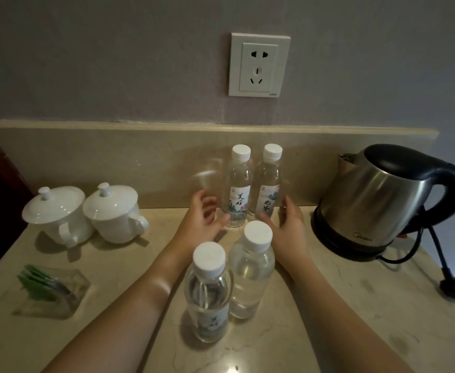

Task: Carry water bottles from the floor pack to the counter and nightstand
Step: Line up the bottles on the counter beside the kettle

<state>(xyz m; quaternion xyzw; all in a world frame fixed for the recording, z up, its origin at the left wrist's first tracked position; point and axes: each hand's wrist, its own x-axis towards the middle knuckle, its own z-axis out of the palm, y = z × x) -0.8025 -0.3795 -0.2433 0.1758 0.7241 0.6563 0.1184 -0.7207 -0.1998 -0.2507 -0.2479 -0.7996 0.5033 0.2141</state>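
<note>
Four capped water bottles upright on the marble counter: back-left bottle and back-right bottle touching or nearly so near the backsplash, labels facing forward; front-left bottle and front-right bottle close together nearer the camera. Left hand open, fingers curled loosely, just beside the back-left bottle, thumb tip at or almost at its base. Right hand open, palm turned inward, just beside the back-right bottle. Nothing held in either hand; actual contact with the plastic not clear enough to call.

Likely step: setting down or straightening the back pair, counter placement apparently done or close to it. Floor pack and nightstand out of view, so remaining share of the task impossible to judge.

Next move, probably: pull both hands straight back without clipping the front pair, standing directly between the forearms. If the front bottles are meant for the nightstand, grasp each around the body below the cap, one per hand. Electric kettle to the right, two lidded white cups and glass tray of sachets to the left, all well apart from the bottles.
</note>
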